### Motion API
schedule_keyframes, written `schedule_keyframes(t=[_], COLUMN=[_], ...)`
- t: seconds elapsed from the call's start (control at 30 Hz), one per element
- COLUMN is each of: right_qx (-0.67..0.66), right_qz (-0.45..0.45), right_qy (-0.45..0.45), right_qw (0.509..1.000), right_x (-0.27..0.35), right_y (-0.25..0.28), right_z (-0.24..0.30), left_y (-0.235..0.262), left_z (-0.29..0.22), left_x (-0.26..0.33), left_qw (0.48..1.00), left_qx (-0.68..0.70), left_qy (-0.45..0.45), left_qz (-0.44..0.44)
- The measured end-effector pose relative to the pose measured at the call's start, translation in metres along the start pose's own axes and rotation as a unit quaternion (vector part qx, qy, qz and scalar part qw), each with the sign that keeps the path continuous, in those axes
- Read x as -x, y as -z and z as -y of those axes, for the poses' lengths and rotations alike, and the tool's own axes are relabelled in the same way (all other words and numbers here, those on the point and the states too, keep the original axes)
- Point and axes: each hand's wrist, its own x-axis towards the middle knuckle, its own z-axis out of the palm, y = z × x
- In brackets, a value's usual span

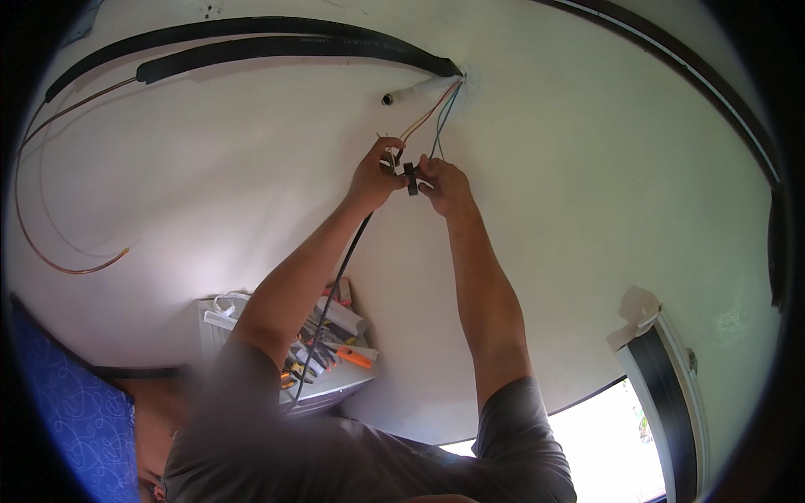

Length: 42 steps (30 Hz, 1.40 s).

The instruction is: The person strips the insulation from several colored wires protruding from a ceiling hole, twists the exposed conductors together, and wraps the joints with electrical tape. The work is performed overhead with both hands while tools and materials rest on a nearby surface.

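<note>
Black tape roll (411, 178), as we read the small dark disc seen nearly edge-on, hangs before a pale, smooth wall (604, 168). Low in the room we see a light-coloured stand (352, 389) bearing a jumble of tools, among them an orange-handled tool (353, 357); blue patterned fabric (75, 402) lies far left, and a bright opening (616, 440) lower right.

Our left hand (379, 174) is closed around the upper end of a black cable (345, 261), its thumb tip right beside the roll. Our right hand (446, 186) has thumb and fingers bent in on the roll's other side; we cannot tell whether they pinch it. So the roll sits between our hands.

Above them, slim red and yellow wires (425, 121) and blue-green wires (441, 126) drop from a wall hole, beside a stubby whitish pipe (419, 90). Matt black foam-like sleeves (277, 44) arch leftward, with thin, shiny copper tubing (80, 272) curving into a loose hook.
</note>
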Motion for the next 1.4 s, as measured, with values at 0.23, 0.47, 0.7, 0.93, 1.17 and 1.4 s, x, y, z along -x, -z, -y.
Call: schedule_keyframes(t=[0.23, 0.47, 0.7, 0.93, 1.17, 1.4], right_qx=[-0.03, -0.129, -0.207, -0.096, 0.32, 0.127], right_qz=[-0.004, -0.017, 0.003, 0.053, -0.039, 0.087], right_qy=[0.015, 0.057, 0.123, 0.161, 0.13, 0.101], right_qw=[0.999, 0.99, 0.971, 0.981, 0.938, 0.983], right_x=[0.005, -0.002, -0.011, -0.021, 0.005, 0.06], right_y=[-0.009, -0.012, -0.01, 0.002, -0.009, -0.037], right_z=[0.0, -0.015, -0.033, -0.044, 0.001, 0.024], left_y=[-0.009, -0.009, -0.004, 0.004, -0.006, -0.004], left_z=[0.005, 0.018, 0.007, 0.006, 0.007, 0.014], left_x=[0.013, 0.014, 0.002, 0.0, 0.011, 0.015], left_qw=[0.974, 0.966, 0.992, 0.939, 0.966, 0.995], left_qx=[-0.187, -0.208, 0.054, 0.236, 0.211, 0.055], left_qy=[-0.1, -0.135, 0.108, 0.243, 0.143, 0.046], left_qz=[-0.082, -0.068, 0.031, 0.061, -0.037, -0.063])
